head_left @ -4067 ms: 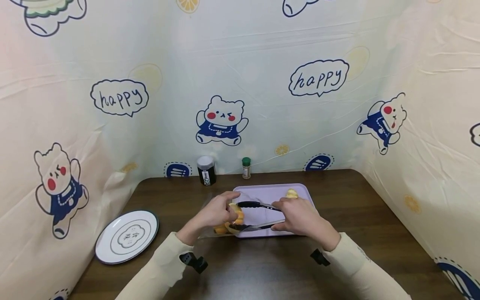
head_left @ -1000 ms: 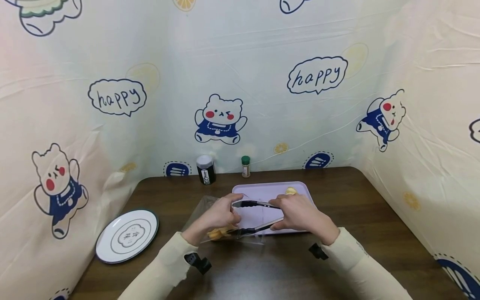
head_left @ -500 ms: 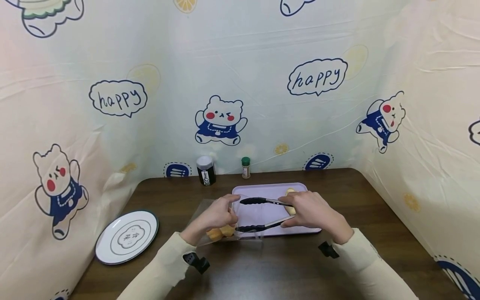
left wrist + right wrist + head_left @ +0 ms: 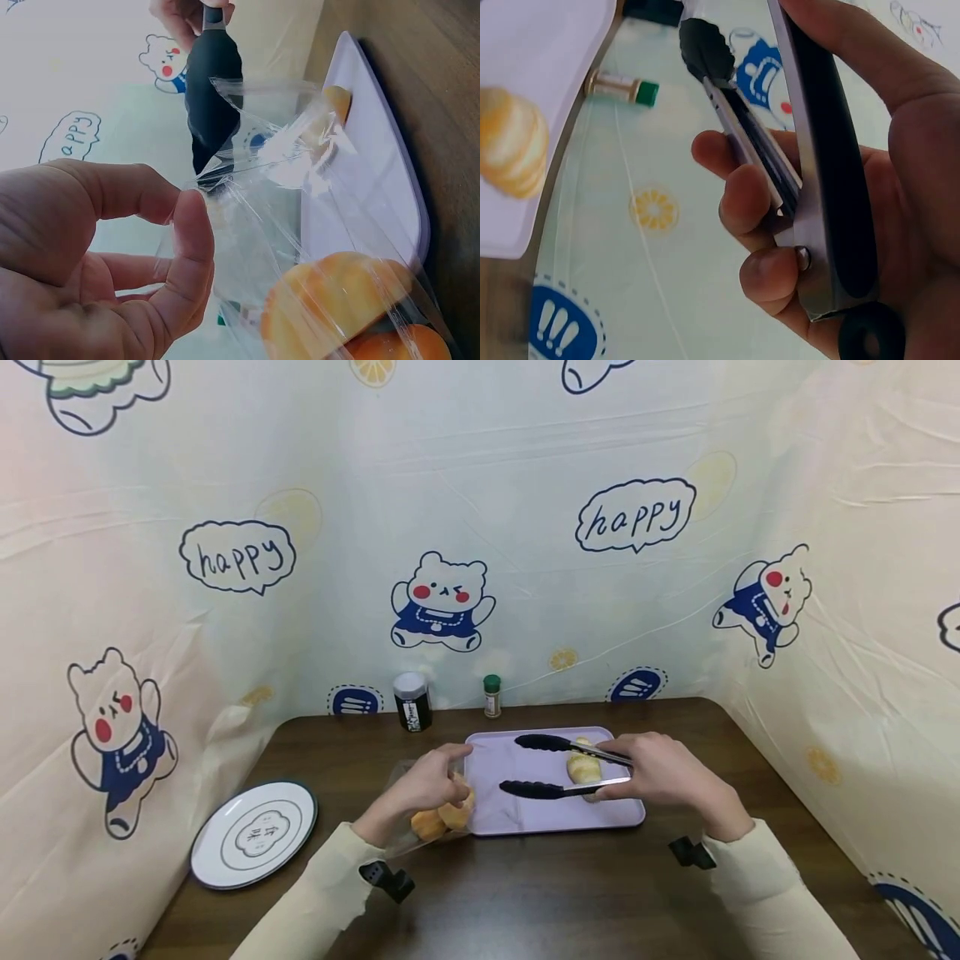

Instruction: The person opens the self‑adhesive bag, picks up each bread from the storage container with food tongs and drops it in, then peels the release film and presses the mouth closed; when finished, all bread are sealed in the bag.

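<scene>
My left hand pinches the edge of a clear plastic bag between thumb and fingers. Inside the bag sit bread rolls, at the tray's left end. Over the lilac tray, my right hand grips a pair of tongs by the handles. The tongs' black tips are spread apart with nothing between them. A striped yellow roll lies on the right part of the tray, partly behind the tongs in the head view.
A white plate with a dark rim lies to the left on the brown table. At the back stand a dark jar with a pale lid and a small green-capped shaker. Printed cloth hangs around the table.
The tongs, earlier around a roll at the bag's mouth, come out of the bag empty and move right over the tray. The roll rests in the bag. My left hand keeps holding the bag.
</scene>
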`<state>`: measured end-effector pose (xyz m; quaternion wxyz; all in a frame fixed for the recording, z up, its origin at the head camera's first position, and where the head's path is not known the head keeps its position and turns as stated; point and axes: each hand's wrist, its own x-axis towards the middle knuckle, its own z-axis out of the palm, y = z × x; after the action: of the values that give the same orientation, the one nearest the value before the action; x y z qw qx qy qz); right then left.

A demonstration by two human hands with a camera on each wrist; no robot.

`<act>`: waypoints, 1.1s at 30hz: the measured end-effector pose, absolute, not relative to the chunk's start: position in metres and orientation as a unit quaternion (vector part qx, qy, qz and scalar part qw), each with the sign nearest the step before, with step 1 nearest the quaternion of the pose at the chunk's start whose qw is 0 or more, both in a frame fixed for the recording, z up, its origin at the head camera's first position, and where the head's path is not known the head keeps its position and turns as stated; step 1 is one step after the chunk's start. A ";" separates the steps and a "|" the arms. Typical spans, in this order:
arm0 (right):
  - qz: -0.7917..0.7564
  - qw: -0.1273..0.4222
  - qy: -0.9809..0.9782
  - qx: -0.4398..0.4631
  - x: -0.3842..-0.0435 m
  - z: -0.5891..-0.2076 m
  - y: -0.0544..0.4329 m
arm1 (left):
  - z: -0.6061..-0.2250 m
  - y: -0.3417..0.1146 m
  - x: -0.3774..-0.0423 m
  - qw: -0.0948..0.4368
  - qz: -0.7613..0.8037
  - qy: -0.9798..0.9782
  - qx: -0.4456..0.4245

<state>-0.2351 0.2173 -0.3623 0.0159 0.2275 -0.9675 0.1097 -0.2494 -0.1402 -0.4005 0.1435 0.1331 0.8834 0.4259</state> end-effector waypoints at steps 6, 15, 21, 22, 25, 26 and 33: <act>0.120 -0.015 -0.979 0.163 -0.242 -0.366 0.238 | -0.400 -0.142 -0.249 0.147 0.430 0.881 0.133; 0.133 -0.061 -0.987 0.065 -0.250 -0.383 0.257 | -0.402 -0.143 -0.247 0.149 0.430 0.879 0.145; 0.134 -0.085 -0.987 0.035 -0.254 -0.391 0.263 | -0.402 -0.143 -0.247 0.148 0.431 0.878 0.146; 0.133 -0.088 -0.987 0.035 -0.255 -0.393 0.263 | -0.402 -0.143 -0.247 0.148 0.431 0.878 0.147; 0.129 -0.091 -0.987 0.039 -0.258 -0.397 0.261 | -0.401 -0.143 -0.247 0.148 0.436 0.875 0.148; 0.127 -0.091 -0.987 0.042 -0.259 -0.398 0.260 | -0.401 -0.143 -0.247 0.150 0.436 0.875 0.147; 0.100 -0.073 -0.990 0.061 -0.262 -0.403 0.254 | -0.400 -0.142 -0.247 0.151 0.436 0.874 0.151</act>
<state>-0.2616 0.2538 -0.4026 -0.0735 0.0615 -0.9903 0.1005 -0.2470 -0.1424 -0.4002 0.1515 0.1515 0.8741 0.4359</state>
